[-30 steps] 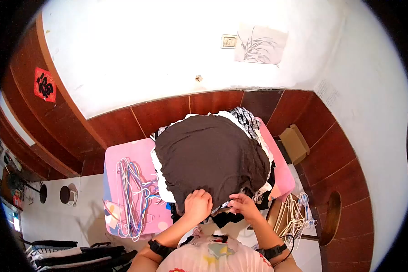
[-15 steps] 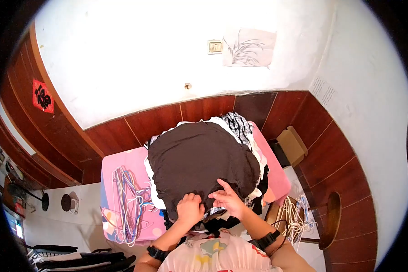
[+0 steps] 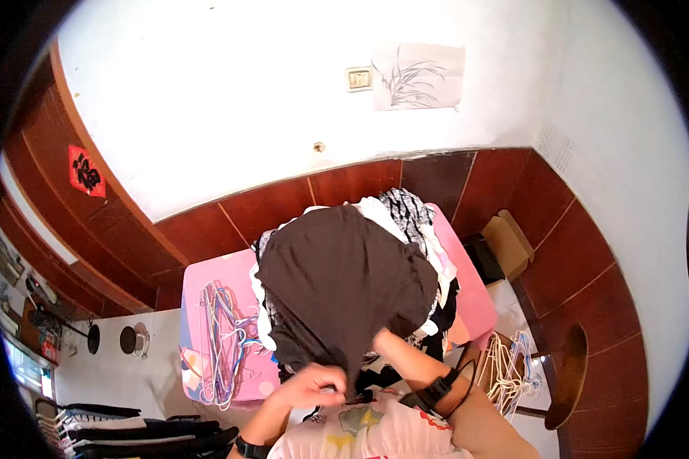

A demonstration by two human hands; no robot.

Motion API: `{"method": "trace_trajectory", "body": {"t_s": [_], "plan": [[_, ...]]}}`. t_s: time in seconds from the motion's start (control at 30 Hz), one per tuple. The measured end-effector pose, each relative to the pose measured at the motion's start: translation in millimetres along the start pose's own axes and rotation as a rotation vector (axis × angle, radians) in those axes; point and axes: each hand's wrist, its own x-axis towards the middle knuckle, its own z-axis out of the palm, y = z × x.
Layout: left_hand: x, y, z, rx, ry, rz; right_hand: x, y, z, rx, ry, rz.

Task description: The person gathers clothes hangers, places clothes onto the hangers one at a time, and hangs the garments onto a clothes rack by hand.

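Note:
A dark brown garment (image 3: pixel 337 275) lies spread over a heap of clothes on the pink-covered table (image 3: pixel 475 287). My left hand (image 3: pixel 318 385) is closed on its near edge, which is pulled toward my body. My right hand (image 3: pixel 386 346) reaches in under the cloth near that edge; its fingers are hidden, so I cannot tell their shape. White, black and patterned clothes (image 3: pixel 406 210) stick out around the garment.
Several wire hangers (image 3: pixel 220 344) lie on the table's left side, and more hangers (image 3: pixel 507 375) sit low at the right. An open cardboard box (image 3: pixel 509 245) stands by the panelled wall. Dark clothes (image 3: pixel 142 432) hang on a rack at lower left.
My left hand has drawn the brown garment's near edge down toward my body, stretching the cloth into a point. My right hand, before on top with fingers spread, has slipped under the fabric.

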Motion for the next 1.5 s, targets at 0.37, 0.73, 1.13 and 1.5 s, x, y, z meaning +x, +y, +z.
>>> {"method": "trace_trajectory", "body": {"t_s": [0.37,0.73,1.13,1.5], "plan": [[34.8,7.8,-28.8,0.847,0.946,0.025,-1.3,16.9,8.5,0.207,0.052,-0.126],[58.0,21.9,23.8,-0.097,-0.227,0.141,-7.7,-2.9,2.3,0.164,-0.054,-0.092],[41.2,-17.7,-28.4,-0.68,0.655,0.188,-41.4,-25.4,13.3,0.054,-0.233,-0.183],[54.0,6.6,-47.5,-0.956,0.644,0.477,-75.6,-5.9,36.6,-0.075,-0.579,-0.194]]}}
